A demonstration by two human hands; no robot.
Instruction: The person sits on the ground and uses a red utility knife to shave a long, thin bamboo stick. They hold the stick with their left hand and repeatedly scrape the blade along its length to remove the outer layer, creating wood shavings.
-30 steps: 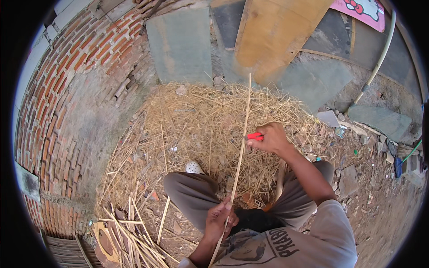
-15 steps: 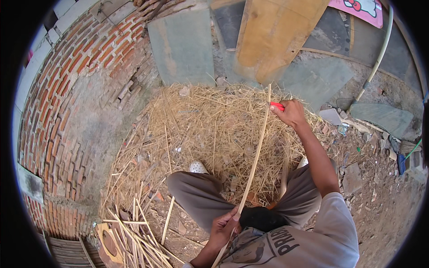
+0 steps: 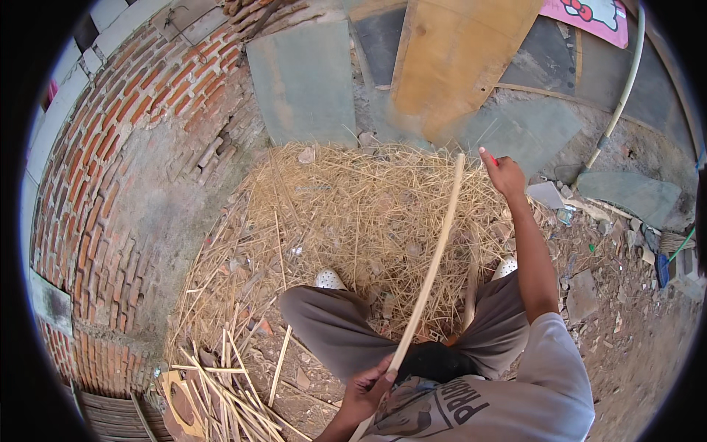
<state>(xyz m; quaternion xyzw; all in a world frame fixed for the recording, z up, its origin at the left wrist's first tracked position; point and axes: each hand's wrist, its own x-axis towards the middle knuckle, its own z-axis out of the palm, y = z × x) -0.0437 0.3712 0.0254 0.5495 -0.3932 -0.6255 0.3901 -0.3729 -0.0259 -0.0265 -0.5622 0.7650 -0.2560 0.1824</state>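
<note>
A long, pale bamboo strip [image 3: 434,269] slants up and away from my lap over the shavings. My left hand [image 3: 366,387] is closed round its lower part, close to my body; the near end runs on past the hand along my side. My right hand [image 3: 506,178] is stretched far out to the right of the strip's far tip, apart from it. Its fingers are closed on a small red-handled tool [image 3: 495,160], and the thumb points up. Most of that tool is hidden in the fist, so its blade or working end does not show.
Thin bamboo shavings [image 3: 346,214] heap in front of my crossed legs. Cut strips [image 3: 232,398] lie in a pile at the near left, beside a brick wall [image 3: 96,243]. Grey and tan boards [image 3: 302,85] stand at the back; rubble [image 3: 589,295] covers the ground at right.
My right hand has moved right and slightly nearer, off the strip's far end, with the red-handled tool. The strip's tip has swung a little right and nearer; my left hand keeps its hold.
</note>
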